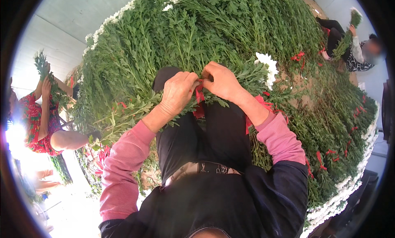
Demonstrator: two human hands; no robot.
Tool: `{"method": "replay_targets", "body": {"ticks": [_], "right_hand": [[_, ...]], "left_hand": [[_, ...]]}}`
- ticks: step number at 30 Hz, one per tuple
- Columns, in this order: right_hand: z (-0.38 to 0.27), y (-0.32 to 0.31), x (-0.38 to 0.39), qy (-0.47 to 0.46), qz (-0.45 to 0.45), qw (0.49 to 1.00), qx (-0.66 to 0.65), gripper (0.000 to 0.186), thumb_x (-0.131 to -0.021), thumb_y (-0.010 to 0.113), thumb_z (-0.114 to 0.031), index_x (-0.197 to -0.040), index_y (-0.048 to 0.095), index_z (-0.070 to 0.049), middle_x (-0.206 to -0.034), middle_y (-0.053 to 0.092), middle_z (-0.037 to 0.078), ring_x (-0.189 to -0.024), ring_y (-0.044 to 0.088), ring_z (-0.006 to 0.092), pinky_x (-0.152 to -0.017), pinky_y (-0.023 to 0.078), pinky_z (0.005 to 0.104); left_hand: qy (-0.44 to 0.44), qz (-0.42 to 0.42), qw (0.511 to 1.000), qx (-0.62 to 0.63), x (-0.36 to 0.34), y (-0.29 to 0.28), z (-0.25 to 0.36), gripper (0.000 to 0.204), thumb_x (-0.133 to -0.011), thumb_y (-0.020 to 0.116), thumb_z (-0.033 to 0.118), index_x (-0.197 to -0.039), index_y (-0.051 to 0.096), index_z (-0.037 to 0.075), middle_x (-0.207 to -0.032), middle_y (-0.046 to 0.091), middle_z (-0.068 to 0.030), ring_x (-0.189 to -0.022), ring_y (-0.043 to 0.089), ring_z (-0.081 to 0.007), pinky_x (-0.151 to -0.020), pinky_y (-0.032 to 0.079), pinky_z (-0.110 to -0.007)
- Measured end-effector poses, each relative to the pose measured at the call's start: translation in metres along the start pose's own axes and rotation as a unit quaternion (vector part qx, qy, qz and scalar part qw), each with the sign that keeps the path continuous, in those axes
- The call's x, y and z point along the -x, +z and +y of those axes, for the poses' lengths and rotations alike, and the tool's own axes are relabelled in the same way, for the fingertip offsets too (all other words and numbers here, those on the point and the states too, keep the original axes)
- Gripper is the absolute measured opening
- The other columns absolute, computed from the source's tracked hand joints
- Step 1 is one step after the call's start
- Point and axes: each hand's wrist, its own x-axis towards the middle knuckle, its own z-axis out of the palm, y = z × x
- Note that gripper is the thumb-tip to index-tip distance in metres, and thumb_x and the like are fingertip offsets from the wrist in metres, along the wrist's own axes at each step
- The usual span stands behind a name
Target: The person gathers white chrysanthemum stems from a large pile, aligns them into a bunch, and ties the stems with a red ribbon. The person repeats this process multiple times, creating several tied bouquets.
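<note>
Across my lap lies a bunch of white chrysanthemums point(268, 69), its blooms to the right and its leafy stems reaching out to the left. A red ribbon point(199, 95) goes round the stems at the middle of the bunch, with an end hanging down between my knees. My left hand point(177, 92) is closed, fingertips pinching the ribbon from the left. Facing it, my right hand point(223, 81) is curled with thumb and fingers together at the same spot, closed on the ribbon. Part of the ribbon is hidden behind my fingers.
A large heap of green-stemmed chrysanthemums point(189, 36) spreads ahead, with tied bunches point(321, 135) to the right. More red ribbons point(263, 102) lie by my right forearm. A person in red patterned clothing point(35, 114) at left and another person point(362, 53) at far right hold bunches.
</note>
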Motion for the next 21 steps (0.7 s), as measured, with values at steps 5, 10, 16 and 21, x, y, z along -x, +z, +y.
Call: {"method": "replay_targets", "body": {"ticks": [5,10,16,21], "right_hand": [[0.01,0.012,0.001,-0.06,0.08,0.988,0.119,0.016,-0.078,0.066,-0.007,-0.091,0.058,-0.002,-0.098,0.057,0.015,-0.091,0.061,0.038,-0.077,0.051,0.0454],[0.008,0.012,-0.001,-0.049,0.069,0.991,0.102,0.02,-0.079,0.068,-0.01,-0.093,0.058,0.0,-0.099,0.057,0.015,-0.093,0.06,0.0389,-0.081,0.051,0.0451],[-0.041,-0.024,0.045,-0.312,0.173,0.92,0.162,0.08,-0.053,0.086,-0.046,-0.119,0.059,-0.011,-0.108,0.06,0.011,-0.105,0.06,0.0302,-0.091,0.042,0.0486],[-0.003,0.019,0.028,-0.231,0.101,0.901,0.352,0.026,-0.087,0.057,-0.025,-0.113,0.058,-0.02,-0.087,0.06,0.003,-0.086,0.06,0.0238,-0.079,0.04,0.0432]], "left_hand": [[0.041,-0.087,0.995,-0.034,0.018,-0.027,0.018,0.017,-0.079,0.068,0.002,-0.091,0.056,0.005,-0.076,0.056,-0.012,-0.074,0.057,-0.0342,-0.065,0.048,-0.045],[0.052,-0.11,0.991,-0.06,0.035,-0.042,0.023,0.024,-0.076,0.072,0.005,-0.094,0.056,0.005,-0.08,0.055,-0.0103,-0.081,0.057,-0.0326,-0.07,0.047,-0.043],[-0.115,-0.146,0.967,-0.173,0.064,-0.086,0.059,0.098,-0.056,0.091,0.03,-0.142,0.049,0.01,-0.147,0.046,-0.0182,-0.134,0.043,-0.0414,-0.11,0.03,-0.054],[-0.193,-0.134,0.957,-0.172,0.095,-0.076,-0.027,0.086,-0.064,0.086,0.007,-0.142,0.051,0.008,-0.125,0.063,-0.0185,-0.118,0.057,-0.0376,-0.102,0.04,-0.046]]}}
